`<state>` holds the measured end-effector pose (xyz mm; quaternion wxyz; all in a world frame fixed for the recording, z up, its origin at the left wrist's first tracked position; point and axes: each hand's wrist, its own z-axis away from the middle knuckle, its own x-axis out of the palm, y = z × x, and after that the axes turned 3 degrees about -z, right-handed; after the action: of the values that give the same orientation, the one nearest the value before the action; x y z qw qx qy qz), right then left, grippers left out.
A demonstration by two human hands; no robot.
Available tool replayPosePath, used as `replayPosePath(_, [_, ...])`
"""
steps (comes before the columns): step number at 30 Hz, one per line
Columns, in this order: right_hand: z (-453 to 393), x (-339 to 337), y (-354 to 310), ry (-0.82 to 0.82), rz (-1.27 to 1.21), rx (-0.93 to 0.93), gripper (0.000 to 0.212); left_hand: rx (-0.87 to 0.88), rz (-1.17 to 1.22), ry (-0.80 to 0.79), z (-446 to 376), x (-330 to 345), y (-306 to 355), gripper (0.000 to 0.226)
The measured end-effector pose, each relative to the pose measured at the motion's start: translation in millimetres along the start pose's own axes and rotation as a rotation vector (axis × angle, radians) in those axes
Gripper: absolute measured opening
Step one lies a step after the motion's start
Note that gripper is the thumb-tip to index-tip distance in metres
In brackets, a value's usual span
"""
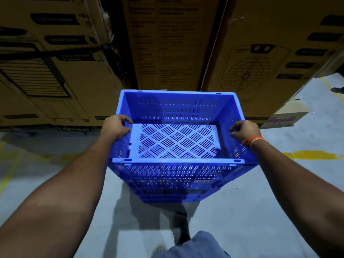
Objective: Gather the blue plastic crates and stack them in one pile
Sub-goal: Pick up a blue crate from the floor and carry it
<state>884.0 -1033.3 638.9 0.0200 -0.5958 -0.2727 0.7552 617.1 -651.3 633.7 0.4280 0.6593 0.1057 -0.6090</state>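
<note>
Item: blue plastic crate [178, 164], rectangular, open-topped, empty. It is held in front of the person, between the two hands and clear of the concrete floor [260, 211].

Grip: left hand [116, 127] closed over the left long rim, fingers curled inside the wall, thumb outside. Right hand [244, 130] closed likewise over the right rim, directly opposite. Both grips sit about midway along the sides, so the load hangs evenly between them.

Below the grip: further blue layers show under the near wall; whether these are a second crate nested beneath or the held crate's own base ribs cannot be told.

Risks, judged:
- The rim is narrow, smooth plastic; a slackened finger on either side would tip the crate toward that hand.
- The crate blocks the view of the floor beyond the grip; the shoes [179, 228] directly beneath it could catch its base mid-stride.
- Cardboard cartons [260, 53] stand close beyond the far rim; pushing forward could knock the far wall against them.

Materials and form: moulded rigid plastic, walls pierced with rows of short vertical slots, floor panel perforated in a diamond lattice, corner notches on the rim for stacking. Cartons matte brown, printed. Floor grey, smooth, with worn yellow paint marks [312, 155].
</note>
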Motion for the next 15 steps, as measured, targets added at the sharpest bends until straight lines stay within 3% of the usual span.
replayPosePath(15, [-5.6,-2.4,-5.1,-0.021,0.093,0.007,0.007,-0.001,0.047,0.003,5.1,1.0,-0.1,0.017])
